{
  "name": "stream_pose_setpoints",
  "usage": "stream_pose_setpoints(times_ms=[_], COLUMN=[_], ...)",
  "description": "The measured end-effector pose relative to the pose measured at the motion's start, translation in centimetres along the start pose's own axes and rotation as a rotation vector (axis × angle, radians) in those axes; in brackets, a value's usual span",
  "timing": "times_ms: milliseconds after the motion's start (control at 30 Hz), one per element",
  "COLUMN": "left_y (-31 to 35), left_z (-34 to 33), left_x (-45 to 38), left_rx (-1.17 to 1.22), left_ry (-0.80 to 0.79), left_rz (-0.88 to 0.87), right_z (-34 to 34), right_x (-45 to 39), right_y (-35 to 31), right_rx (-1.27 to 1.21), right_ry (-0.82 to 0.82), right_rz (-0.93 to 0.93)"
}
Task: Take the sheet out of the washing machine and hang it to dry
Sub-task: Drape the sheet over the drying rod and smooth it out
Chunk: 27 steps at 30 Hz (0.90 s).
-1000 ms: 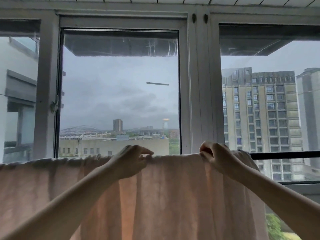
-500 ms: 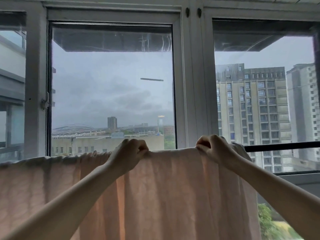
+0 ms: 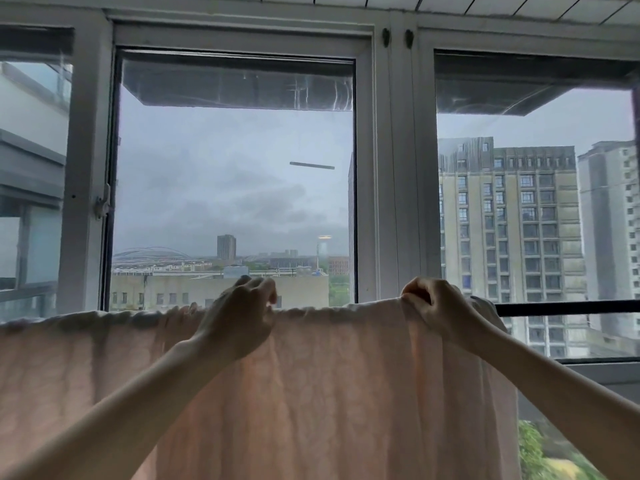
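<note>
A pale pink sheet (image 3: pixel 329 382) hangs over a dark horizontal rail (image 3: pixel 568 307) in front of the window, its folded top edge running from the far left to just past my right hand. My left hand (image 3: pixel 242 313) is at the sheet's top edge near the middle, fingers curled over the fold and gripping the cloth. My right hand (image 3: pixel 440 306) grips the top edge near the sheet's right end, fingers curled round a bunch of fabric. The rail is hidden under the sheet except at the right.
White window frames (image 3: pixel 394 168) stand just behind the rail, with a latch (image 3: pixel 103 202) on the left frame. Grey sky and tall buildings (image 3: pixel 509 237) lie beyond the glass. A slatted ceiling (image 3: pixel 450 3) is overhead.
My left hand's fingers went from stretched along the top edge to curled over it. Both hands stay on the sheet's top edge; the view has shifted slightly.
</note>
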<state>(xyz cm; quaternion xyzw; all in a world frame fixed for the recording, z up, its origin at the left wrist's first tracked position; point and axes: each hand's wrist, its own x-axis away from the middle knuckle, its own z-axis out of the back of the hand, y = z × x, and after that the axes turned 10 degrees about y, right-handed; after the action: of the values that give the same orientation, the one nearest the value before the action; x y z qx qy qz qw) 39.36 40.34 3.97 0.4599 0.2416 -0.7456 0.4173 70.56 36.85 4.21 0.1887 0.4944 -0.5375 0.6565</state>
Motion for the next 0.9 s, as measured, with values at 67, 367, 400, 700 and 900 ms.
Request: stream_pose_setpoints(times_ms=[67,367,400,700,900], left_y=[1.3,2.2,1.8,-1.4,0.1], left_z=[-1.1,-3.4,-3.3,-1.7,-1.9], left_x=[-0.1,-1.3,-1.3,-0.6,0.0], left_rx=[0.101,0.382,0.381,0.306,0.241], left_ry=[-0.038,-0.043,-0.037,-0.115,-0.068], left_rz=[-0.095,-0.059,-0.027,0.118,0.110], right_z=[-0.1,2.2,2.6,4.8,5.3], right_x=[0.4,1.9,2.0,1.9,2.1], right_y=[-0.4,0.0,0.2,2.6,2.7], right_rx=[0.011,0.123,0.144,0.234,0.257], right_ry=[0.000,-0.020,-0.023,0.009,0.005], right_rz=[0.021,0.087,0.090,-0.026,-0.023])
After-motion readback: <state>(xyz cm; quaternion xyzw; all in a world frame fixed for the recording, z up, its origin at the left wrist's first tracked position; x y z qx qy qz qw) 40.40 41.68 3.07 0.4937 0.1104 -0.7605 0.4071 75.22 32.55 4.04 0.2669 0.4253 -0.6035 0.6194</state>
